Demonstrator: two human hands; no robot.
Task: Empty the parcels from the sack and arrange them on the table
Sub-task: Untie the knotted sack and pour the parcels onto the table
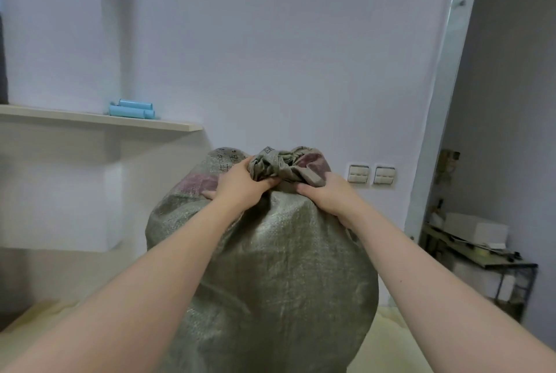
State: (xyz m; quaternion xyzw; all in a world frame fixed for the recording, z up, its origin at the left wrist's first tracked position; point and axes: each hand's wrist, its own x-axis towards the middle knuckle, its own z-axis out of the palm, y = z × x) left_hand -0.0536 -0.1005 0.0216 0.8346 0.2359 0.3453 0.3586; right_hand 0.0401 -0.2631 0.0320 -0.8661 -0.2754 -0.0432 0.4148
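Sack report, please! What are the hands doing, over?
Left hand, right hand: grip shut on grey-green woven sack neck. Sack upright, bunched closed. No parcels out.

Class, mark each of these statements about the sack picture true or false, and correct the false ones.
1. Both hands grip the bunched neck of the grey-green woven sack. True: left hand, right hand.
2. Parcels already lie on the table. False: none are visible; the sack is closed.
3. Light blue cylinders lie on the pale wooden wall shelf. True.
4. The sack lies flat and empty. False: it stands upright and bulges.
5. Two white wall switches are left of the sack. False: they are to its right.
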